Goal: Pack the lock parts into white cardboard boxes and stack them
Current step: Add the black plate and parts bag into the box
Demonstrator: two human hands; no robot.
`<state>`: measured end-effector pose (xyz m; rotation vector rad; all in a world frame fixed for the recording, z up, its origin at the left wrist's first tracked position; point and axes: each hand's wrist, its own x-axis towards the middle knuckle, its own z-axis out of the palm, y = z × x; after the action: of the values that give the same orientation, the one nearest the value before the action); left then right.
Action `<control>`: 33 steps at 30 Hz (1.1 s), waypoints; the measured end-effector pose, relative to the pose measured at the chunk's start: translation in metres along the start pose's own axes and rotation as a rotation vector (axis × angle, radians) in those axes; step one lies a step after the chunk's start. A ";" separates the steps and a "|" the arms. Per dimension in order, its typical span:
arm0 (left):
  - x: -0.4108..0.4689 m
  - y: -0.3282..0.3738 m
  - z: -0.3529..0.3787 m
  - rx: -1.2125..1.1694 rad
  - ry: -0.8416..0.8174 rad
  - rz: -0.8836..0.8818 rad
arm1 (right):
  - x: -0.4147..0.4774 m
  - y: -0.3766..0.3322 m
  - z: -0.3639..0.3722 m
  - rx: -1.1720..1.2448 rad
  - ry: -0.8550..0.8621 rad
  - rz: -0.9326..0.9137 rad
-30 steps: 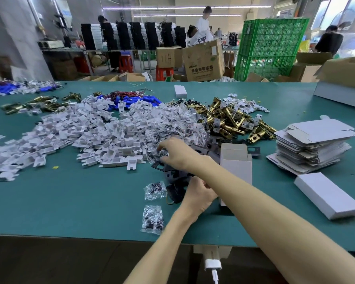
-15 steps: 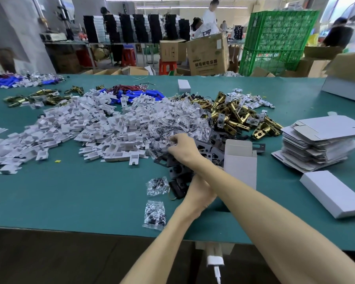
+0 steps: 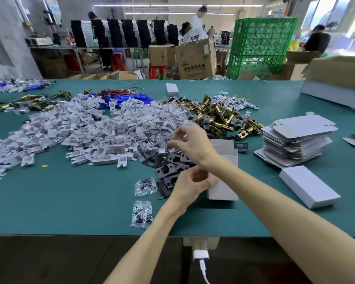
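Observation:
An open white cardboard box [image 3: 223, 187] stands on the green table [image 3: 70, 201], its top flap up. My left hand [image 3: 191, 185] grips the box's left side. My right hand [image 3: 190, 143] is lifted above a heap of dark metal plates [image 3: 168, 167] and pinches a small clear screw bag [image 3: 168, 143]. A big pile of white plastic inserts [image 3: 80, 132] and clear screw bags [image 3: 162, 124] lies behind. Brass latch parts [image 3: 219, 117] lie to the right of that pile.
Two loose screw bags [image 3: 145, 186] [image 3: 141, 214] lie near the front edge. A stack of flat white box blanks [image 3: 295, 140] and a closed white box [image 3: 309, 189] sit at the right. Blue parts [image 3: 123, 98], a small white box [image 3: 172, 89] and cartons stand farther back.
My right hand has risen from the dark plates with a small screw bag pinched in its fingers. My left hand has stayed at the box's side.

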<state>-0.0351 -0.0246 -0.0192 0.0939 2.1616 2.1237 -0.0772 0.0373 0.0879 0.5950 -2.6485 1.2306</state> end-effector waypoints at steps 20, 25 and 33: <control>-0.008 0.003 -0.004 -0.131 -0.086 0.093 | -0.046 0.052 -0.098 -0.375 -0.077 -0.060; -0.009 0.004 -0.006 -0.145 -0.093 0.097 | -0.048 0.053 -0.105 -0.456 -0.122 -0.112; -0.009 0.005 -0.005 -0.148 -0.112 0.098 | -0.050 0.056 -0.113 -0.460 -0.314 0.036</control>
<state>-0.0272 -0.0309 -0.0135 0.3045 1.9701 2.2646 -0.0575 0.1703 0.1067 0.7046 -3.0613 0.5254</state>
